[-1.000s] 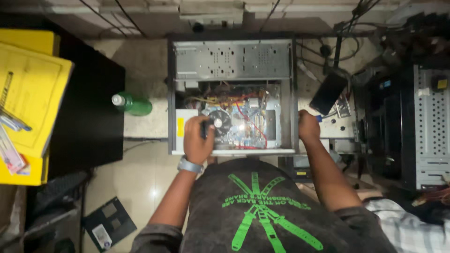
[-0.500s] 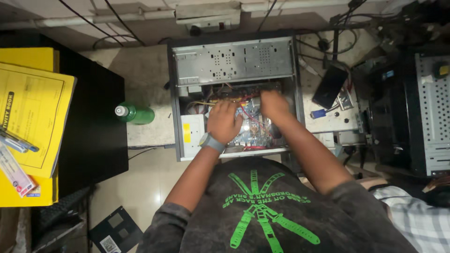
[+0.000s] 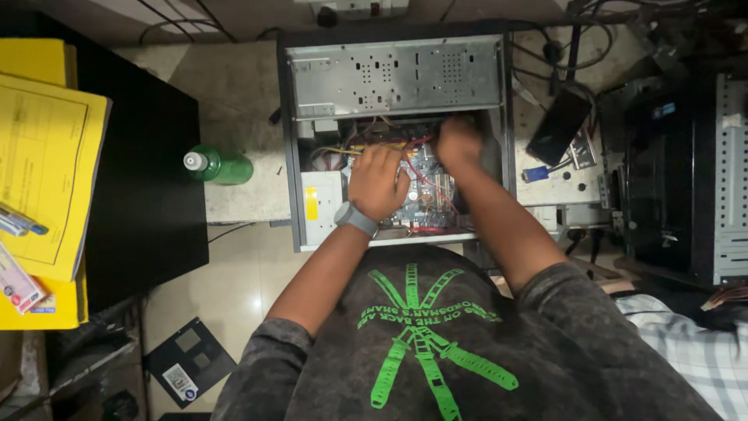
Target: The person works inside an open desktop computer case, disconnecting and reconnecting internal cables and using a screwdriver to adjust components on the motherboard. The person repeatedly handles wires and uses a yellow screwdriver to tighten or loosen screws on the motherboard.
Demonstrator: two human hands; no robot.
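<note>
Both hands reach inside the open grey metal computer case point(image 3: 393, 78), which lies on the floor beside a green plastic bottle point(image 3: 220, 166). The left hand point(image 3: 378, 181) rests curled over the blue circuit board point(image 3: 425, 199) among red and yellow wires point(image 3: 417, 144); the right hand point(image 3: 458, 143) is blurred, so I cannot tell its grip.

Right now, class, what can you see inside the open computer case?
Inside the open computer case: a circuit board with red and yellow wires. The left hand and right hand cover much of it; whatever lies beneath them cannot be seen.
</note>
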